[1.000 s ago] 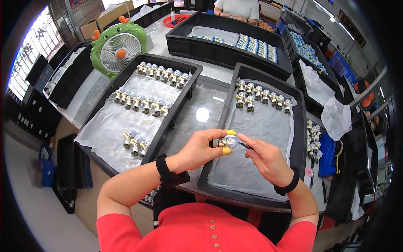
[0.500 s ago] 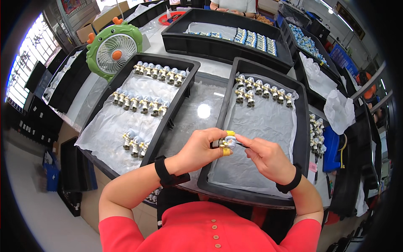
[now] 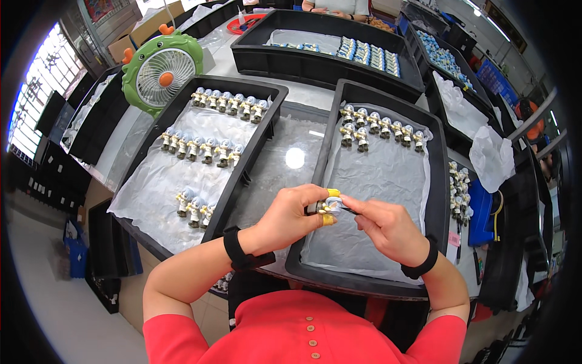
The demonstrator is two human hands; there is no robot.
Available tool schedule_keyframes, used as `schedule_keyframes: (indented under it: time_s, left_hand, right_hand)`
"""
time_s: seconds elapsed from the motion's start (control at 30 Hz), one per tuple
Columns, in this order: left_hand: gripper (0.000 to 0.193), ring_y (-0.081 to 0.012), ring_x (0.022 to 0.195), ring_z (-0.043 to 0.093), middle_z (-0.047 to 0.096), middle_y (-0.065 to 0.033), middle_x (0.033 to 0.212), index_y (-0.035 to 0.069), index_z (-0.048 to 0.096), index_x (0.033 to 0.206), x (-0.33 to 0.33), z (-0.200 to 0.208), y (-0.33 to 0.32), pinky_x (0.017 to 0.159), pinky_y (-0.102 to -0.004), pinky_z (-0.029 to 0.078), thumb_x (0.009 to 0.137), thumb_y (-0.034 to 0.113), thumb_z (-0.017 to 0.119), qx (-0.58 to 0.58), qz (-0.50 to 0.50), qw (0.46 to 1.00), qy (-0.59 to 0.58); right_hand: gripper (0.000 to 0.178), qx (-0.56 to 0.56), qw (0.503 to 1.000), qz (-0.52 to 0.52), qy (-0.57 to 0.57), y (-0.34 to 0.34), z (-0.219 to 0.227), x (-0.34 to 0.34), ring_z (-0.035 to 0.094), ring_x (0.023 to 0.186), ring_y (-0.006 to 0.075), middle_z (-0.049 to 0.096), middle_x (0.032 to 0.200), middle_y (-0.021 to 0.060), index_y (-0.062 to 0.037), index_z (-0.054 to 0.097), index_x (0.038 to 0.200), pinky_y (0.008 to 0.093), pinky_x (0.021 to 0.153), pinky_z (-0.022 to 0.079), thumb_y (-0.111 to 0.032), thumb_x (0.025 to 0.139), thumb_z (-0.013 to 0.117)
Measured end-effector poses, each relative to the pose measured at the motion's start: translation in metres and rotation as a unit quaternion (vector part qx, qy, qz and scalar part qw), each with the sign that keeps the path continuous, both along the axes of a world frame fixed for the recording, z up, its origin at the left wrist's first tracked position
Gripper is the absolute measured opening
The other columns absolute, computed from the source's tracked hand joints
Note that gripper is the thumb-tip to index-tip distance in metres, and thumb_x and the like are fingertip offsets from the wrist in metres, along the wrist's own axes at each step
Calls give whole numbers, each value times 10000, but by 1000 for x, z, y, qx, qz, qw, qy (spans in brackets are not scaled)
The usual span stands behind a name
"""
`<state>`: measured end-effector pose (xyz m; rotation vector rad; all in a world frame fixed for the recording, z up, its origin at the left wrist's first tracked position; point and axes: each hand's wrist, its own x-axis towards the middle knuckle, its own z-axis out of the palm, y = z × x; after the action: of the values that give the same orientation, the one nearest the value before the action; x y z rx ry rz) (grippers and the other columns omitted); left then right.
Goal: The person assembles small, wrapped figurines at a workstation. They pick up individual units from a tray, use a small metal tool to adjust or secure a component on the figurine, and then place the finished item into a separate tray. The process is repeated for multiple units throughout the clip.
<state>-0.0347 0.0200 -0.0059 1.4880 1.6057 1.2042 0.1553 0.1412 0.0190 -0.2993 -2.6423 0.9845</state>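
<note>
My left hand (image 3: 286, 217), with yellow covers on thumb and forefinger, grips a small painted figurine (image 3: 332, 205) lying sideways, its pale blue-white head toward the right. A thin dark tool (image 3: 349, 210) is pinched in my right hand (image 3: 391, 232), its tip at the figurine's head; its kind is not clear. Both hands are above the near part of the right black tray (image 3: 441, 182), lined with white sheet. Two short rows of similar figurines (image 3: 374, 125) occupy that tray's far end. The left black tray (image 3: 257, 142) holds more rows of figurines (image 3: 194, 147).
A green fan (image 3: 163, 76) stands at the back left. Beyond the trays is a large black bin (image 3: 321, 70) with blue-white pieces, and a person (image 3: 339, 7) sits behind it. At the right lie heaped figurines (image 3: 459, 191), a blue object (image 3: 483, 209) and crumpled sheets (image 3: 490, 158).
Hardly anything differs: the view has shifted slightly. Both hands keep the same hold, with the tool's tip still at the figurine's head.
</note>
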Motion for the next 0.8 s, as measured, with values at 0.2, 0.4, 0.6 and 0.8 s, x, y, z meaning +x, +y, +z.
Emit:
schedule_keyframes:
  time_s: [0.2, 0.4, 0.6, 0.8]
  left_hand:
    - [378, -99, 740, 575, 648, -72, 930, 26, 632, 1119, 0, 1, 0, 613, -237, 458, 766, 96, 747, -9, 4, 1000, -4]
    - [386, -94, 740, 573, 649, -71, 930, 30, 632, 1126, 0, 3, 0, 616, -234, 458, 765, 99, 750, -18, 0, 1000, -4]
    - [390, -92, 732, 569, 648, -67, 927, 35, 631, 1133, 0, -1, 0, 614, -231, 458, 766, 97, 749, -11, 5, 1000, -9]
    - [395, -84, 732, 561, 646, -61, 911, 40, 630, 1137, 0, 1, 0, 617, -234, 457, 765, 97, 750, -10, 2, 1000, -1]
  right_hand:
    - [415, 13, 1000, -13, -25, -1, 3, -1, 590, 673, 316, 588, 774, 135, -92, 558, 1240, 381, 601, 471, -23, 832, 588]
    - [423, -17, 1000, -10, -4, -1, 0, -1, 593, 674, 310, 593, 773, 135, -97, 564, 1237, 376, 605, 473, -10, 824, 590]
    - [420, -15, 1000, -9, -13, 1, 0, -1, 596, 679, 313, 597, 779, 140, -94, 565, 1235, 378, 611, 473, -11, 824, 592]
    - [417, -12, 1000, -13, -16, -1, 3, -1, 595, 678, 316, 597, 777, 142, -93, 569, 1229, 378, 611, 473, -10, 821, 593]
